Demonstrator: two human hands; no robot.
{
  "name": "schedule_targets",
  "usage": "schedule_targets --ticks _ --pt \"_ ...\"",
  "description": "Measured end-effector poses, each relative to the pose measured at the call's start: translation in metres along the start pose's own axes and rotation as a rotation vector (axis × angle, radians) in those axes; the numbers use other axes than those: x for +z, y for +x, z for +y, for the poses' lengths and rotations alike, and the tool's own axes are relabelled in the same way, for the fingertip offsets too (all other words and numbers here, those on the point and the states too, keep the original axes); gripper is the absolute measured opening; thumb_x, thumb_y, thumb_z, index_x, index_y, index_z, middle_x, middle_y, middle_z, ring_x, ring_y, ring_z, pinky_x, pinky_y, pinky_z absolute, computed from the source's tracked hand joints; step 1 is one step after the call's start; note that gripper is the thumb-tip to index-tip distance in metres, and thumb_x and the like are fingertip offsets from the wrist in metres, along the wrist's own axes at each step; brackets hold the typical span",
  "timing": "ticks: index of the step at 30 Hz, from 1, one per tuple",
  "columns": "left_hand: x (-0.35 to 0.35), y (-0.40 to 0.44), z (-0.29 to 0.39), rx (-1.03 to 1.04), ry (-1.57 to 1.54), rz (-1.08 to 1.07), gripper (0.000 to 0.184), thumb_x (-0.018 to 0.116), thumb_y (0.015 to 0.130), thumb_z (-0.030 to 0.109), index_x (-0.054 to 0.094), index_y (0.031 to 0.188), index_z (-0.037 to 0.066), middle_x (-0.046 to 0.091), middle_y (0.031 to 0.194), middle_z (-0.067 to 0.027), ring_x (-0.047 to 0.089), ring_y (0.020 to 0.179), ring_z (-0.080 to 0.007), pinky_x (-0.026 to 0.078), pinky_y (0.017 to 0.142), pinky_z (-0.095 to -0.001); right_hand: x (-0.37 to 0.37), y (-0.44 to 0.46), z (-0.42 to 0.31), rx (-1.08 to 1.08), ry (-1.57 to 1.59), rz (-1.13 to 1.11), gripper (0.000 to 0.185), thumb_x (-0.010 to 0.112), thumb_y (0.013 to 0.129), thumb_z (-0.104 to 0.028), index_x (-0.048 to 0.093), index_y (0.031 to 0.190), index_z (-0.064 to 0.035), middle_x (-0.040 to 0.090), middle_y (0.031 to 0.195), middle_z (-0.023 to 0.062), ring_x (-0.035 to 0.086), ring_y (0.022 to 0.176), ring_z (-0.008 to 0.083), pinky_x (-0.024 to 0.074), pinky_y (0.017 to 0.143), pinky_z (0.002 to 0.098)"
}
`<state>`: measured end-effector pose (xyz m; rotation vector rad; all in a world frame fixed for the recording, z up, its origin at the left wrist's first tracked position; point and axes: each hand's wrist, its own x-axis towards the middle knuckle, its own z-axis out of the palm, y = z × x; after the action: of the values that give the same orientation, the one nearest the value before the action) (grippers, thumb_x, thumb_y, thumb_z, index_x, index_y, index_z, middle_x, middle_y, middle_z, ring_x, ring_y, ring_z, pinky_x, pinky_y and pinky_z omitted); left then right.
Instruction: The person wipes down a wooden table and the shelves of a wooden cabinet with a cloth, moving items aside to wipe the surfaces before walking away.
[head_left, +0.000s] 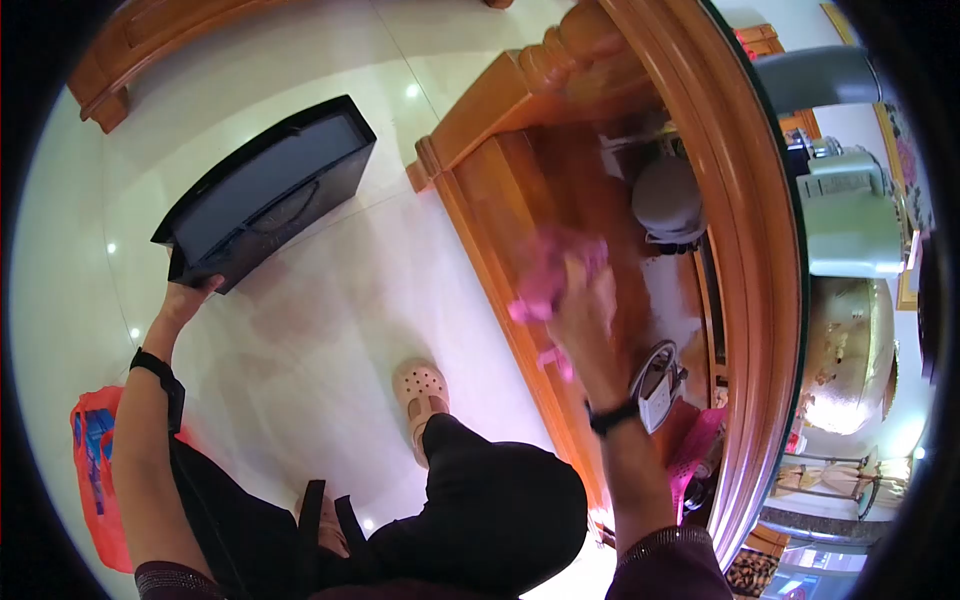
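Observation:
My left hand point(190, 300) grips the near corner of a black paper bag point(290, 205). The bag looks stiff and box-shaped, has a dark cord handle, and is tilted over the pale tiled floor. Whether it rests on the floor I cannot tell. My right hand point(588, 305), blurred, is closed on a pink cloth point(555, 268) at the lower shelf point(560, 190) of a wooden table. Beyond that hand on the shelf stands a grey rounded object point(668, 200). A white power strip point(655, 400) with a coiled cord lies near my right wrist.
The table's thick wooden edge point(745, 250) curves above the shelf. On the tabletop stand a green container point(850, 225) and a golden round vessel point(850, 350). A pink basket point(692, 460) sits lower on the shelf. A red plastic bag point(105, 500) lies at left on the floor.

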<state>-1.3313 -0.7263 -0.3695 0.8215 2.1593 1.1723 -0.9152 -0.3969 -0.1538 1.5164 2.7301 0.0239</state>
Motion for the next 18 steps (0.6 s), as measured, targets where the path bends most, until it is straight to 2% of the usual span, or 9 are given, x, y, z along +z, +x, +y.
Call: schedule_targets --ticks 3,5,7,9,11,12,14,17,18 --pt "0.005 0.003 0.001 0.050 -0.194 0.061 0.015 0.071 0.081 0.012 0.069 0.091 0.001 0.068 0.085 -0.0047 0.061 0.078 -0.0134 0.048 0.073 -0.0275 -0.003 0.074 -0.039 -0.090 -0.018 0.072 0.074 0.079 0.065 -0.030 0.038 0.127 -0.0226 0.033 0.127 0.0209 0.040 0.113 0.0451 0.0364 0.092 0.0569" --pt "-0.004 0.007 -0.015 0.058 0.024 0.002 0.019 0.072 0.080 0.013 0.069 0.094 0.001 0.068 0.088 -0.0048 0.061 0.082 -0.0155 0.049 0.075 -0.0281 -0.004 0.102 -0.066 -0.118 0.000 0.093 0.074 0.079 0.065 -0.029 0.038 0.125 -0.0218 0.034 0.126 0.0203 0.041 0.112 0.0446 0.0387 0.090 0.0571" --pt "-0.006 0.008 -0.008 -0.062 0.242 -0.025 0.036 0.074 0.076 0.007 0.060 0.108 0.000 0.066 0.097 -0.0067 0.060 0.085 -0.0161 0.050 0.076 -0.0291 -0.012 0.117 -0.079 -0.118 0.001 0.107 0.072 0.080 0.064 -0.028 0.038 0.121 -0.0203 0.034 0.124 0.0199 0.042 0.112 0.0433 0.0417 0.086 0.0574" --pt "0.004 0.012 -0.027 0.024 -0.109 0.133 0.059 0.077 0.072 0.002 0.044 0.121 0.002 0.063 0.103 -0.0100 0.059 0.090 -0.0161 0.050 0.078 -0.0297 -0.013 0.121 -0.077 -0.145 0.045 0.091 0.070 0.080 0.064 -0.028 0.038 0.121 -0.0207 0.035 0.123 0.0205 0.042 0.111 0.0434 0.0421 0.086 0.0563" --pt "0.008 0.007 -0.004 -0.085 -0.242 0.108 0.071 0.079 0.068 0.000 0.035 0.124 0.004 0.059 0.109 -0.0114 0.059 0.091 -0.0194 0.050 0.080 -0.0299 -0.009 0.123 -0.070 -0.154 0.072 0.075 0.069 0.079 0.064 -0.028 0.039 0.120 -0.0212 0.035 0.122 0.0211 0.043 0.111 0.0436 0.0425 0.086 0.0552" --pt "0.009 -0.002 0.024 -0.007 -0.401 0.136 0.076 0.082 0.066 0.004 0.034 0.125 0.003 0.054 0.118 -0.0123 0.055 0.100 -0.0223 0.047 0.087 -0.0320 -0.005 0.124 -0.064 -0.208 0.155 0.115 0.068 0.079 0.065 -0.027 0.040 0.120 -0.0217 0.036 0.121 0.0212 0.042 0.110 0.0440 0.0425 0.087 0.0538" --pt "0.014 -0.004 -0.002 -0.004 -0.255 0.207 0.079 0.083 0.064 0.005 0.033 0.125 0.002 0.051 0.121 -0.0121 0.052 0.104 -0.0227 0.045 0.090 -0.0331 -0.006 0.114 -0.056 -0.194 0.232 0.120 0.064 0.078 0.066 -0.022 0.042 0.119 -0.0217 0.038 0.117 0.0222 0.042 0.109 0.0459 0.0420 0.088 0.0509" --pt "0.036 -0.022 0.043 0.010 -0.355 0.231 0.085 0.084 0.060 0.002 0.032 0.128 0.002 0.046 0.125 -0.0115 0.047 0.112 -0.0224 0.041 0.096 -0.0342 -0.004 0.079 -0.036 -0.195 0.228 0.102 0.062 0.075 0.067 -0.017 0.041 0.120 -0.0212 0.037 0.115 0.0219 0.042 0.109 0.0468 0.0414 0.090 0.0514" --pt "0.041 -0.026 0.050 -0.010 -0.416 0.253 0.084 0.084 0.061 0.003 0.032 0.128 0.002 0.047 0.123 -0.0119 0.047 0.112 -0.0222 0.041 0.096 -0.0341 -0.006 0.077 -0.025 -0.199 0.272 0.075 0.062 0.072 0.068 -0.013 0.043 0.122 -0.0175 0.042 0.116 0.0235 0.044 0.110 0.0456 0.0410 0.091 0.0494"
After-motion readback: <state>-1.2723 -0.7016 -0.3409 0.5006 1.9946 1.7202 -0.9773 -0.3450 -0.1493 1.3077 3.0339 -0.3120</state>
